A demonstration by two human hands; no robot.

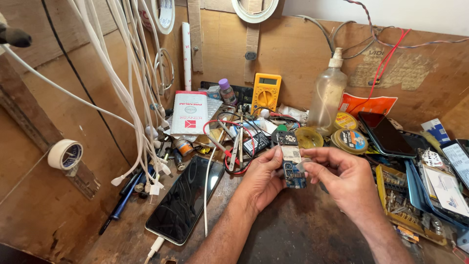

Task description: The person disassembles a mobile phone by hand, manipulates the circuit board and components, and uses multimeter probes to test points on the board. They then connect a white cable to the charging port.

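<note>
Over the middle of a cluttered wooden workbench [303, 230], my left hand [264, 178] holds a small blue and black circuit board [292, 161] upright by its left edge. My right hand [339, 176] meets it from the right, with thumb and forefinger pinching a small pale piece at the board's side. A black smartphone [186, 198] lies face up to the left of my left forearm, plugged into a white cable [155, 246].
Many white cables [129, 88] hang at the left. At the back stand a yellow multimeter [266, 92], a plastic pump bottle [328, 93] and round tins [350, 140]. Another dark phone [386, 133] and trays of small parts [405, 205] lie right. Tweezers [237, 146] and red wire rest behind the hands.
</note>
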